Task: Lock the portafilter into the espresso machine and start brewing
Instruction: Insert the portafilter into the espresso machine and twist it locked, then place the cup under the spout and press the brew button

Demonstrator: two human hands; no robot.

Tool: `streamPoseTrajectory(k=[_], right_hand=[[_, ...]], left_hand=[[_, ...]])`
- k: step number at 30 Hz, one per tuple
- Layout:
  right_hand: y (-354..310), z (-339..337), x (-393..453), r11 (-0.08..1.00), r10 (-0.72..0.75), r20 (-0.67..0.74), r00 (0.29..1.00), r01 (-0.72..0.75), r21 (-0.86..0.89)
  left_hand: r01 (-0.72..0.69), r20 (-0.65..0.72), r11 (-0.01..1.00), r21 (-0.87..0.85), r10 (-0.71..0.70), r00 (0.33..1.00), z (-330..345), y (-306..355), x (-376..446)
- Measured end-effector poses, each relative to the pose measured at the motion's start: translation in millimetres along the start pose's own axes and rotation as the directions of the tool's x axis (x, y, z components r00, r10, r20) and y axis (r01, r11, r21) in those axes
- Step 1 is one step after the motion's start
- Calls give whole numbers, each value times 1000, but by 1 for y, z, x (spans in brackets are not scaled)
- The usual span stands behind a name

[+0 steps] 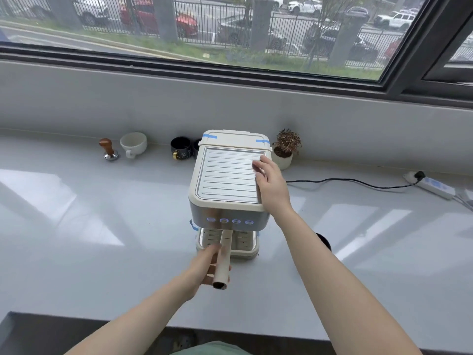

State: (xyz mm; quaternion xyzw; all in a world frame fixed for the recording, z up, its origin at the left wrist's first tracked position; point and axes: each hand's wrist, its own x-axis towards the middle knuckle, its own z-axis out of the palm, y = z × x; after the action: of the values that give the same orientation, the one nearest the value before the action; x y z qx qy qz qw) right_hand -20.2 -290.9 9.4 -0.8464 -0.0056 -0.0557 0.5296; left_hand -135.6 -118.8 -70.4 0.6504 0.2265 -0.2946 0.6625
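Counter (76,226) lies bare around our machine (227,175). Left hand (204,270) curls round the portafilter (224,260) handle jutting from its front; right hand (271,185) rests spread on its top. Behind stand tamper (108,149), cups (133,144), plant (285,149).

We see a glossy pale worktop (102,226) carrying the espresso machine (227,201) at centre. Along its back edge stand a tamper (109,149), a white cup (133,144), a black cup (180,147) and a potted plant (285,149); a power strip (432,185) lies far right.
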Motion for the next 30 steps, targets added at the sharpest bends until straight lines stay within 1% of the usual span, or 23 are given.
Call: streamPoseTrajectory(k=[1,2,3,4,5,6,7,8,10,12,14,16,19,21,22,24,26,27,28,30], right_hand=[[4,-2,-5,988,21,-15,1000,-18,155],[9,-5,-10,966,36,-21,999,-29,256],[11,-9,-16,953,35,-25,999,-26,302],[13,-14,-21,946,34,-29,999,-23,322],[15,-19,-27,944,39,-40,998,-23,329],[21,-24,-31,948,66,-69,995,-41,317],[29,-30,-36,958,114,-128,985,-75,276],[42,-36,-41,969,184,-211,960,-141,205],[78,-50,-54,945,320,-371,872,-320,63],[114,-65,-69,863,427,-470,773,-503,-43],[141,-75,-81,765,501,-498,708,-631,-129],[162,-78,-91,679,586,-474,657,-717,-155],[187,-78,-105,584,718,-403,567,-806,-93],[198,-76,-113,538,788,-331,519,-842,-40],[200,-73,-115,524,817,-288,500,-852,9],[199,-68,-119,501,863,-182,471,-844,194],[197,-65,-121,471,877,-88,473,-808,354],[197,-66,-121,474,870,-72,487,-790,389],[195,-66,-122,489,860,-72,505,-777,396],[194,-66,-125,541,835,-98,542,-773,332]], left_hand=[[-20,-59,1000,-15,19,998,-7,4,0],[-66,-144,996,-52,58,988,-14,9,1],[-140,-250,986,-93,113,962,-20,15,1],[-241,-364,964,-116,184,913,-27,24,1],[-354,-451,929,-106,273,850,-33,33,0],[-459,-490,886,-63,373,788,-38,43,-1],[-540,-476,841,-12,471,743,-41,53,-2],[-588,-428,808,37,544,722,-41,63,-2],[-634,-318,766,102,629,709,-34,77,0],[-657,-270,737,159,673,689,-26,81,5],[-670,-296,722,174,687,663,-22,81,9],[-681,-320,714,163,691,648,-21,80,10],[-687,-327,712,144,689,647,-19,81,11],[-688,-328,709,154,693,641,-18,80,12],[-687,-330,709,162,695,639,-18,80,11],[-685,-325,708,175,698,639,-18,80,11],[-684,-318,705,186,702,637,-18,81,10],[-685,-314,704,187,704,637,-19,80,11],[-684,-310,705,188,703,640,-20,80,12],[-678,-303,708,195,701,645,-22,80,14]])
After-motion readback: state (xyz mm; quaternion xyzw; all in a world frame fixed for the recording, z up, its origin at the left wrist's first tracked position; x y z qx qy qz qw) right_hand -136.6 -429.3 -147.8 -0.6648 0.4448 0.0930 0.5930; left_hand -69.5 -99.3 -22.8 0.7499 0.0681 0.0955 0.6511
